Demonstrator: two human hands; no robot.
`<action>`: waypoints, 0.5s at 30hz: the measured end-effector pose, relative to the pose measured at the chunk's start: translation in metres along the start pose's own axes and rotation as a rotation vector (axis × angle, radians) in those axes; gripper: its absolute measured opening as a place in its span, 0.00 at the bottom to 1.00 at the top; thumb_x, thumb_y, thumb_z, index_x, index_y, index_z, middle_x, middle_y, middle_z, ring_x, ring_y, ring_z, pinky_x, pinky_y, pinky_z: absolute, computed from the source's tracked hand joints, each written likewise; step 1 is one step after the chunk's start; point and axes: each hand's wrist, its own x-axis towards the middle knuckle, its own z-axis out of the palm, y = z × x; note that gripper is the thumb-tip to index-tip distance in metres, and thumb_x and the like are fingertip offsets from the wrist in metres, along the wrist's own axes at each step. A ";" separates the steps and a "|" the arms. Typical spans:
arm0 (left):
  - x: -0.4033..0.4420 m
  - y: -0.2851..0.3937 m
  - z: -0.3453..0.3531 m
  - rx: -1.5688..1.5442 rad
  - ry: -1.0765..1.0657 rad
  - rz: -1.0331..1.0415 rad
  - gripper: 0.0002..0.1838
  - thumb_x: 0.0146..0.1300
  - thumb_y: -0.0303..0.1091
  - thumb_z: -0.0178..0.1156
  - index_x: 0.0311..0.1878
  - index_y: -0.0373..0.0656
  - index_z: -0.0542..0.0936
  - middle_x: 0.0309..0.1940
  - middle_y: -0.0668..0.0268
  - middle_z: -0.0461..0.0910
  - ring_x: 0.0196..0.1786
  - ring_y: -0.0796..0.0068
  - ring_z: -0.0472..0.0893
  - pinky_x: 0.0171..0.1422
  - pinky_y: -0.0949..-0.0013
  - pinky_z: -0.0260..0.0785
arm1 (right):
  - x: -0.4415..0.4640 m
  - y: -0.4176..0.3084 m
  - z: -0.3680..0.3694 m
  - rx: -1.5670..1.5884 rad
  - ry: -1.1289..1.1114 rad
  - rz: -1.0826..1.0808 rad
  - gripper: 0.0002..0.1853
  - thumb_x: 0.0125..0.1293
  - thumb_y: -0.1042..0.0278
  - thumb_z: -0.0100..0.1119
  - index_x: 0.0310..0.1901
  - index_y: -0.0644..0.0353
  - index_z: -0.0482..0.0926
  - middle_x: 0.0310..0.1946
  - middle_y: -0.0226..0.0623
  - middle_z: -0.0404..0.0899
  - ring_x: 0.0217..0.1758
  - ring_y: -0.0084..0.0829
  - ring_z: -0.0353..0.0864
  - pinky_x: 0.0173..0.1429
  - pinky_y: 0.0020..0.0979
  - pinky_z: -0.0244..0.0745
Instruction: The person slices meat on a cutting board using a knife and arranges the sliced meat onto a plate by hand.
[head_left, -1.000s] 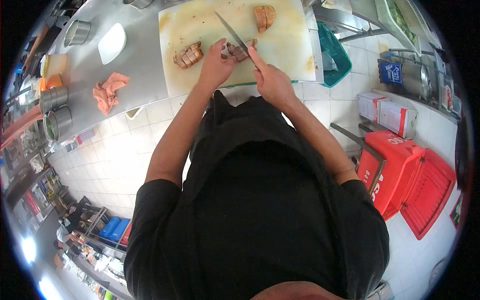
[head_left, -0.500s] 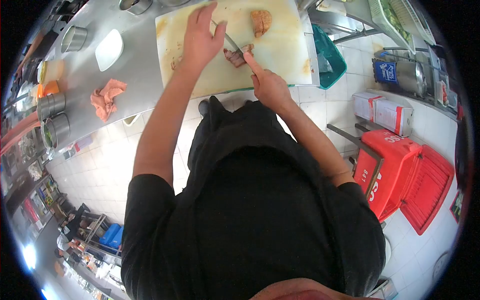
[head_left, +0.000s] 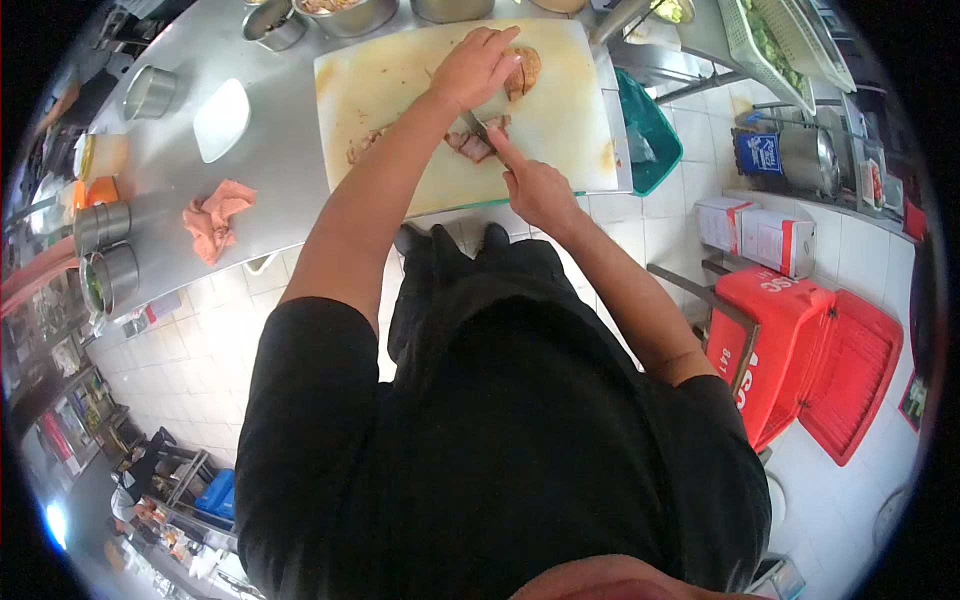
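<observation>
On the white cutting board (head_left: 390, 70), my right hand (head_left: 545, 192) grips a knife (head_left: 474, 125), its index finger stretched along the top. The blade lies beside cut pieces of cooked meat (head_left: 470, 146), which look like roast pork. My left hand (head_left: 475, 70) reaches across the board with its fingers extended and apart. Its fingertips and thumb are at a larger browned chunk of meat (head_left: 521, 80), partly covering it; whether they touch it I cannot tell. Small meat scraps (head_left: 362, 146) lie by my left forearm.
Left of the board are a white dish (head_left: 221, 121), a pink cloth (head_left: 217, 218) and metal pots (head_left: 150, 93). Metal containers (head_left: 360, 15) stand behind it. To the right are a green bin (head_left: 660, 165), a basket of greens (head_left: 770, 45) and a red box (head_left: 765, 340).
My left hand has moved right, from above the board's middle to the larger meat chunk. My right hand stays on the knife beside the cut pieces. The view has shifted slightly.
</observation>
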 end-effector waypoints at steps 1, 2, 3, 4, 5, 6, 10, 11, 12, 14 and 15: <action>-0.001 0.006 -0.009 -0.001 0.069 0.007 0.27 0.77 0.48 0.53 0.72 0.45 0.73 0.66 0.53 0.76 0.64 0.50 0.77 0.72 0.54 0.70 | -0.002 -0.001 -0.003 -0.009 -0.005 0.000 0.40 0.74 0.69 0.56 0.83 0.35 0.53 0.37 0.60 0.85 0.42 0.63 0.85 0.50 0.58 0.78; -0.002 0.010 -0.016 -0.007 0.138 0.009 0.26 0.77 0.47 0.54 0.72 0.44 0.73 0.66 0.53 0.76 0.65 0.49 0.76 0.72 0.55 0.70 | -0.005 0.000 -0.005 -0.021 -0.017 0.003 0.40 0.74 0.69 0.56 0.83 0.35 0.54 0.37 0.60 0.85 0.42 0.63 0.85 0.50 0.57 0.78; -0.007 0.007 -0.019 0.000 0.247 -0.007 0.26 0.75 0.42 0.56 0.71 0.41 0.72 0.66 0.49 0.75 0.67 0.45 0.74 0.74 0.52 0.67 | -0.012 -0.001 -0.012 -0.006 0.011 0.019 0.40 0.73 0.69 0.56 0.83 0.35 0.54 0.37 0.60 0.85 0.43 0.63 0.85 0.51 0.57 0.78; -0.014 -0.001 -0.023 0.010 0.356 -0.031 0.27 0.72 0.37 0.59 0.71 0.38 0.72 0.66 0.46 0.73 0.69 0.41 0.72 0.76 0.50 0.64 | -0.020 -0.004 -0.022 0.008 0.032 0.034 0.40 0.73 0.70 0.57 0.83 0.35 0.55 0.38 0.60 0.85 0.43 0.63 0.85 0.51 0.56 0.78; -0.020 -0.010 -0.028 0.023 0.466 -0.047 0.27 0.70 0.32 0.61 0.70 0.35 0.72 0.66 0.42 0.72 0.71 0.37 0.69 0.79 0.48 0.61 | -0.023 -0.004 -0.029 0.023 0.060 0.047 0.40 0.73 0.70 0.57 0.83 0.35 0.55 0.38 0.60 0.85 0.44 0.63 0.85 0.52 0.56 0.78; -0.030 -0.004 -0.040 -0.008 0.450 -0.105 0.26 0.72 0.36 0.59 0.70 0.37 0.72 0.65 0.44 0.74 0.69 0.41 0.72 0.76 0.51 0.64 | -0.027 0.000 -0.030 0.039 0.083 0.037 0.39 0.74 0.69 0.56 0.83 0.34 0.54 0.37 0.60 0.85 0.43 0.63 0.85 0.51 0.57 0.78; -0.084 0.014 -0.045 -0.093 0.385 -0.285 0.24 0.78 0.43 0.54 0.70 0.40 0.74 0.58 0.47 0.80 0.60 0.48 0.80 0.67 0.55 0.71 | -0.028 0.014 -0.030 0.060 0.125 0.019 0.39 0.74 0.65 0.54 0.83 0.34 0.51 0.36 0.59 0.85 0.41 0.62 0.85 0.49 0.58 0.77; -0.103 0.009 -0.032 -0.104 0.364 -0.325 0.23 0.79 0.42 0.54 0.69 0.38 0.75 0.57 0.46 0.80 0.59 0.48 0.81 0.66 0.55 0.72 | -0.027 0.015 -0.028 0.057 0.114 0.020 0.39 0.74 0.65 0.55 0.83 0.34 0.51 0.36 0.59 0.85 0.41 0.62 0.85 0.49 0.58 0.77; -0.119 0.015 -0.026 -0.136 0.315 -0.400 0.23 0.79 0.42 0.53 0.69 0.37 0.75 0.55 0.45 0.81 0.57 0.49 0.81 0.65 0.55 0.72 | -0.027 0.012 -0.026 0.058 0.104 0.024 0.39 0.75 0.65 0.54 0.83 0.34 0.51 0.35 0.59 0.85 0.40 0.62 0.85 0.49 0.58 0.77; -0.140 0.034 -0.013 -0.206 0.217 -0.550 0.23 0.79 0.42 0.53 0.68 0.35 0.75 0.52 0.45 0.82 0.54 0.50 0.83 0.63 0.54 0.74 | -0.027 0.004 -0.023 0.054 0.082 0.034 0.39 0.75 0.65 0.54 0.83 0.34 0.52 0.35 0.59 0.84 0.40 0.62 0.85 0.49 0.58 0.78; -0.143 0.037 -0.007 -0.227 0.215 -0.545 0.24 0.79 0.42 0.53 0.68 0.35 0.75 0.51 0.46 0.82 0.53 0.50 0.83 0.62 0.55 0.74 | -0.027 0.005 -0.020 0.051 0.070 0.037 0.39 0.74 0.66 0.54 0.83 0.34 0.52 0.35 0.60 0.85 0.40 0.63 0.85 0.49 0.58 0.77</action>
